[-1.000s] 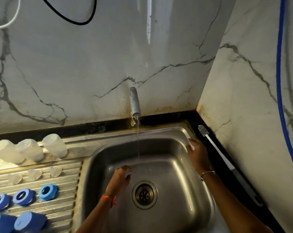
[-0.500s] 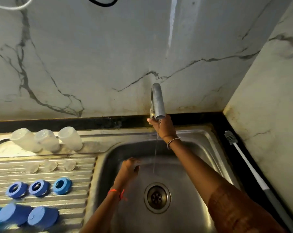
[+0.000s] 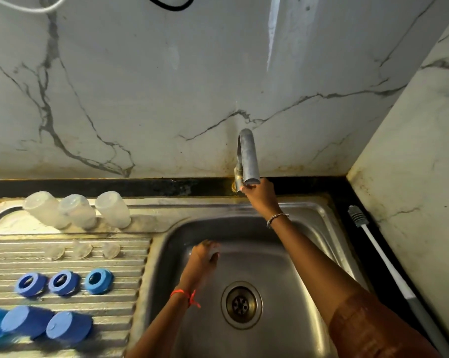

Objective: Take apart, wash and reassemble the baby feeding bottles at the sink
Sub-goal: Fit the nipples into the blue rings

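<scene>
Listing from the left: blue caps [image 3: 24,329] on their sides, blue rings [image 3: 63,282], upturned bottles [image 3: 76,211] and clear teats [image 3: 82,250], all loose on the drainboard [image 3: 130,295]; an elbow could roll the caps off. Left hand [image 3: 204,257] is low in the sink [image 3: 282,254] and blurred, perhaps half-curled, so I cannot tell its grip. Right hand [image 3: 259,195] has fingers closed on the tap [image 3: 248,156] base; wet fingers may slip. Brush [image 3: 373,244] lies far right.

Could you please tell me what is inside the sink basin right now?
Only the drain and the left hand, held low inside the sink; the right hand grips the tap above. The arms cover part of the floor.
</scene>
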